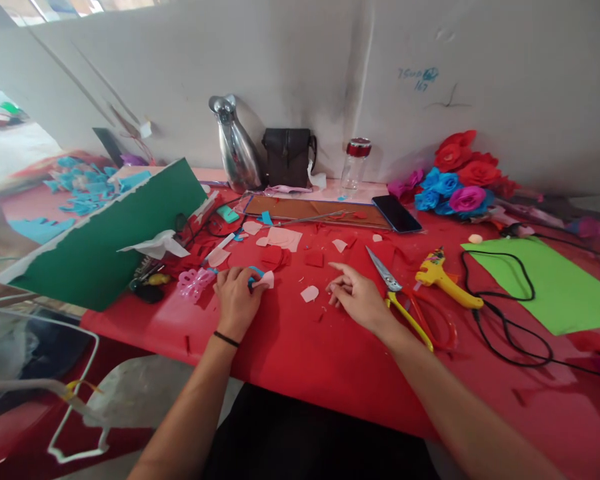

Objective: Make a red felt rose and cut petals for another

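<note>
Both our hands are resting on the red table (300,353). Our left hand (236,298) is pinching a small pink paper piece (266,281), probably keeping it flat, while our right hand (357,297) is lying empty with loosely spread fingers beside the scissors (397,293).

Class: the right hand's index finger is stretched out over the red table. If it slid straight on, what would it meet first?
Probably the pale petal scrap just beyond the right hand; depth is uncertain, so it may pass beside it.

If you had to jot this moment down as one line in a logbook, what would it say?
left hand: holds pink petal piece | right hand: open, beside pink scrap | scissors, glue gun to its right
</note>
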Motion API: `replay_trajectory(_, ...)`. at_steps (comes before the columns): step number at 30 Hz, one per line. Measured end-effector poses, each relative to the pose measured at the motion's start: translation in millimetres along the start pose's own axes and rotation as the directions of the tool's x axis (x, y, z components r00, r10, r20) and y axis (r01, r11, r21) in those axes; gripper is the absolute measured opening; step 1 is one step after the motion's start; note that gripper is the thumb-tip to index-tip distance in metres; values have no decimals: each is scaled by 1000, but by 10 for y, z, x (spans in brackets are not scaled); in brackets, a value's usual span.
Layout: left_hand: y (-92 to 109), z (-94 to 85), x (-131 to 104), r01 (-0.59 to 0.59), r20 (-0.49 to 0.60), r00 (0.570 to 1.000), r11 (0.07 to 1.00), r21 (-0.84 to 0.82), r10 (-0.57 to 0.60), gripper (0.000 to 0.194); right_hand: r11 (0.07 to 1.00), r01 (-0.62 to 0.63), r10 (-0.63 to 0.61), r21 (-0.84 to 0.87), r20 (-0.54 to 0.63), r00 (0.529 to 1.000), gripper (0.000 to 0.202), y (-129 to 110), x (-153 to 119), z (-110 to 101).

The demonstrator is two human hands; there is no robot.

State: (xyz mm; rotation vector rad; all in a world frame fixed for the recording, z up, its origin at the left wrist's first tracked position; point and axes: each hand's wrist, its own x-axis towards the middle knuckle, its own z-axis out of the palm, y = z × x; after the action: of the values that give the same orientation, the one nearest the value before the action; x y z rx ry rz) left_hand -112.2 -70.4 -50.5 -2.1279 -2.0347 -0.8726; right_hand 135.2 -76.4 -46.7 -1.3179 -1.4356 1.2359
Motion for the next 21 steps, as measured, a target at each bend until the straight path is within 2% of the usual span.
replay_trajectory(3,145,-78,9,0,28,1000,986,-170,5,6,999,37,-36,23,-52,998,30,-33,0,-18)
replay_trajectory(5,304,-103,33,3,91,995,936,-352,31,10,998,44,-42,52,-44,998,28,-67,-12,-11)
replay_trajectory(7,500,-86,71,46,203,976,836,-547,80,19,994,36,-35,106,-7,999,34,-98,-27,6)
replay_trajectory(10,798,2,168,173,374,910,656,-735,179,36,979,37,-39,201,7,999,29,-121,-26,4)
replay_trajectory(13,1030,102,330,319,441,879,463,-827,183,40,964,43,-14,262,-110,994,30,-127,13,-55)
replay_trajectory(16,1191,174,492,436,477,875,287,-853,88,26,948,36,44,317,-242,969,34,-141,56,-123)
replay_trajectory(18,1259,215,546,476,508,857,246,-844,86,20,939,37,65,341,-283,957,35,-154,73,-148)
replay_trajectory(21,1269,274,545,464,532,828,318,-826,174,18,945,29,70,326,-290,954,35,-173,81,-177)
